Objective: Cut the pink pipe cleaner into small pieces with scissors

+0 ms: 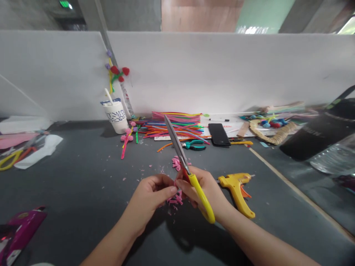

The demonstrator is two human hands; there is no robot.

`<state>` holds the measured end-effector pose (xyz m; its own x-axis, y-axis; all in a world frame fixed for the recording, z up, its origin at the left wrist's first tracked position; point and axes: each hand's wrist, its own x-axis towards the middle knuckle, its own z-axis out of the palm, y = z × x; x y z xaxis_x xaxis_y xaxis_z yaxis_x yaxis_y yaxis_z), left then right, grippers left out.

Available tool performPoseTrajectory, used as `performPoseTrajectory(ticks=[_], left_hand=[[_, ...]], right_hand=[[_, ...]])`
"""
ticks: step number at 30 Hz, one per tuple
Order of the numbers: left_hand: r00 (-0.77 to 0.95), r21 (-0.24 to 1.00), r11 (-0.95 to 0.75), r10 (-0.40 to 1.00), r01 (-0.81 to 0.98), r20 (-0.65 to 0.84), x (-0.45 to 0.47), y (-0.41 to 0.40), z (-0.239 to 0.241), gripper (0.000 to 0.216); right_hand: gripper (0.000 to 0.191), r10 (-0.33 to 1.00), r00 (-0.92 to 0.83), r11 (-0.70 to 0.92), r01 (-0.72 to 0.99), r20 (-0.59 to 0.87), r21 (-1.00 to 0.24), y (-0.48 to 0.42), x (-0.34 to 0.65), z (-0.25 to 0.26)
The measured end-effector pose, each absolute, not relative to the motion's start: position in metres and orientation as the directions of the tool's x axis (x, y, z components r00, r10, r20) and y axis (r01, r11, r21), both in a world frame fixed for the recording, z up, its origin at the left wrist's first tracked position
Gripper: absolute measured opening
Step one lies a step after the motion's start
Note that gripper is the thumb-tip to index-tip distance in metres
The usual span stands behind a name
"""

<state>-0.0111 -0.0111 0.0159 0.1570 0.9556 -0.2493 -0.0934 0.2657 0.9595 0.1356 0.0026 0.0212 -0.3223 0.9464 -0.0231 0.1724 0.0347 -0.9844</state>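
My right hand (203,188) holds a pair of scissors (177,144) with yellow and red handles, the blades pointing up and away from me. Thumb and fingertips of my left hand (156,190) are pinched together, meeting my right fingertips. Between them shows a small bit of pink fuzzy pipe cleaner (175,182), mostly hidden by the fingers. Short cut pink pipe cleaner pieces (175,199) lie on the dark table just under my hands, and another little heap of pink pieces (176,163) lies just beyond.
A yellow glue gun (237,188) lies right of my hands. Behind are teal pliers (194,145), a black phone (218,134), a pile of colored pipe cleaners (177,123) and a white cup (115,116). A black bottle (316,129) stands at right, a purple object (23,232) at left.
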Motion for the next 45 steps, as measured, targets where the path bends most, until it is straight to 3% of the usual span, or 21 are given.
performPoseTrajectory(ticks=[9, 15, 22, 31, 45], left_hand=[[0.193, 0.987, 0.157, 0.968, 0.04, -0.162, -0.008, -0.011, 0.016, 0.004], [-0.026, 0.992, 0.128, 0.991, -0.017, -0.128, -0.016, -0.007, 0.016, 0.01], [-0.127, 0.933, 0.096, 0.981, -0.346, -0.148, -0.028, -0.004, 0.023, 0.011], [-0.156, 0.888, 0.004, 0.984, -0.461, -0.086, -0.029, -0.005, 0.023, 0.004], [-0.166, 0.868, 0.019, 0.979, -0.496, -0.117, -0.028, -0.005, 0.017, 0.006]], right_hand=[[0.011, 0.948, -0.319, 0.106, 0.253, 0.02, -0.962, 0.003, 0.137, 0.016], [0.015, 0.953, -0.291, 0.194, 0.361, 0.088, -0.912, 0.008, 0.142, 0.025], [0.021, 0.947, -0.31, 0.294, 0.734, 0.083, -0.613, 0.007, 0.143, 0.036], [0.023, 0.894, -0.422, 0.447, 0.85, 0.148, -0.277, -0.002, 0.149, 0.001], [0.03, 0.828, -0.464, 0.519, 0.846, 0.314, -0.119, -0.006, 0.15, -0.01]])
